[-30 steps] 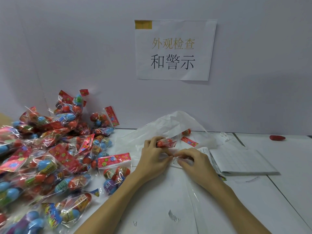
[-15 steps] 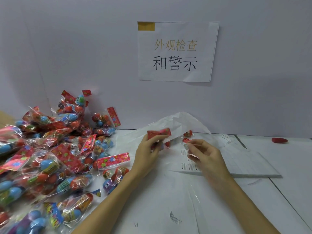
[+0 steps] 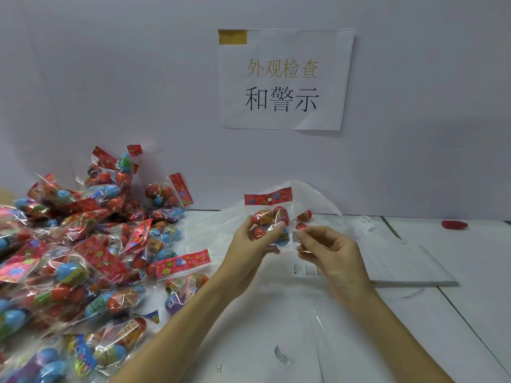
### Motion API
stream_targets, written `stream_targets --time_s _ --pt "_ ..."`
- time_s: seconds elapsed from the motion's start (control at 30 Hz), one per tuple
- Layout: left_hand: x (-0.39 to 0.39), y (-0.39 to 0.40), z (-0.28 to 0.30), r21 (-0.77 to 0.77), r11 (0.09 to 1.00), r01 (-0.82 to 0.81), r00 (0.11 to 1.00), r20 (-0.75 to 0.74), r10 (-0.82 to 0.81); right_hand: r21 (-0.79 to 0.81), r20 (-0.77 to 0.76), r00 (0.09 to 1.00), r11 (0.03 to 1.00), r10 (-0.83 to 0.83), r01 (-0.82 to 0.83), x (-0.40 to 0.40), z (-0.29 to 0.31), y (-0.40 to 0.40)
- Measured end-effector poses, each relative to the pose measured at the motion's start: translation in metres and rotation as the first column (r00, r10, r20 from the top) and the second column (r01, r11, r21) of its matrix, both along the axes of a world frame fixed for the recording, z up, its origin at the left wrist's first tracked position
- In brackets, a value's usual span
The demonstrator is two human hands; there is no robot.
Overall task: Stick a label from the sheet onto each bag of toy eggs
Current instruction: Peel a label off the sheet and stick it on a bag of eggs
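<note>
While the left hand (image 3: 250, 239) holds one bag of toy eggs (image 3: 269, 217) up above the middle of the desk (image 3: 456, 313), fingers curled round its egg-filled lower half, the right hand (image 3: 327, 251) comes in just beside it with a small label (image 3: 296, 236) pinched between thumb and fingertips. From the head view the bag looks light and crinkly: clear film, slippery and loose, with hard little eggs shifting inside and a stiffer red header card (image 3: 268, 197) on top. Gripping over the eggs seems right, since they give the film something firm to press a label against. The label sheet (image 3: 398, 265) lies flat towards the desk's right edge. A heap of bags (image 3: 83, 252) crowds the left edge against the wall.
</note>
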State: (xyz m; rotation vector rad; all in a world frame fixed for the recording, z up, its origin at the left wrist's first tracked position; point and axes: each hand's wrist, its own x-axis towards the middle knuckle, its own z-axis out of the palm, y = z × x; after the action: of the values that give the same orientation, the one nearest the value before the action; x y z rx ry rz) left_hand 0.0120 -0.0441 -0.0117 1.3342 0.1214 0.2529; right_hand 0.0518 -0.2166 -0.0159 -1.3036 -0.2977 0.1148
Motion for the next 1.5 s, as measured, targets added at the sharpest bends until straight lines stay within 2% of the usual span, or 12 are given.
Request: stream_targets --time_s 0.1,0.2,0.33,0.7,0.9,0.97,1.03,1.1,1.2,1.27,1.4,1.5 --pt "0.0 -0.004 -0.003 0.05 0.999 -0.009 1.0 -0.002 0.009 -0.181 0.165 0.985 0.98 -0.056 0.087 -0.003 -0.001 0.001" --pt "-0.002 -0.006 -0.003 0.034 0.999 0.035 0.999 -0.008 -0.035 -0.218 0.22 0.974 0.97 -0.056 0.105 -0.004 -0.001 0.001" --pt "-0.003 -0.007 -0.002 -0.076 0.986 0.146 0.989 -0.007 -0.147 -0.211 0.251 0.966 0.97 -0.065 0.12 -0.003 -0.002 0.0" --pt "-0.003 -0.007 0.001 -0.091 0.988 0.124 0.992 -0.012 -0.126 -0.285 0.293 0.955 0.948 -0.057 0.144 -0.003 -0.005 0.001" --pt "-0.005 -0.009 -0.002 0.057 0.993 0.108 0.993 0.045 -0.11 -0.266 0.352 0.934 0.95 -0.063 0.164 -0.003 -0.005 0.002" --pt "-0.005 -0.008 -0.004 0.071 0.993 0.09 0.993 0.065 -0.095 -0.316 0.354 0.927 0.917 -0.124 0.244 -0.004 -0.007 0.004" --pt "-0.005 -0.007 -0.002 0.038 0.996 0.083 0.995 0.053 -0.085 -0.426 0.347 0.917 0.838 -0.198 0.342 -0.002 -0.008 0.003" --pt "-0.004 -0.006 -0.001 -0.009 0.996 0.092 0.995 0.042 -0.092 -0.494 0.264 0.946 0.816 -0.187 0.299 -0.001 -0.005 0.002" --pt "-0.003 -0.006 0.0 -0.041 0.993 0.111 0.993 0.036 -0.109 -0.406 0.074 0.997 0.912 -0.036 0.064 -0.003 -0.001 0.003" --pt "-0.005 -0.007 -0.001 -0.006 0.993 0.12 0.992 0.027 -0.12 -0.285 0.043 0.998 0.958 0.051 -0.037 -0.005 -0.001 0.005" --pt "-0.006 -0.008 0.002 0.047 0.995 0.082 0.997 0.003 -0.082 -0.096 -0.029 0.999 0.995 0.04 -0.043 -0.005 0.001 0.005" --pt "-0.004 0.002 0.009 -0.04 0.999 -0.017 1.0 0.005 0.018 -0.197 0.039 0.999 0.98 0.033 -0.025 0.0 0.0 -0.002"
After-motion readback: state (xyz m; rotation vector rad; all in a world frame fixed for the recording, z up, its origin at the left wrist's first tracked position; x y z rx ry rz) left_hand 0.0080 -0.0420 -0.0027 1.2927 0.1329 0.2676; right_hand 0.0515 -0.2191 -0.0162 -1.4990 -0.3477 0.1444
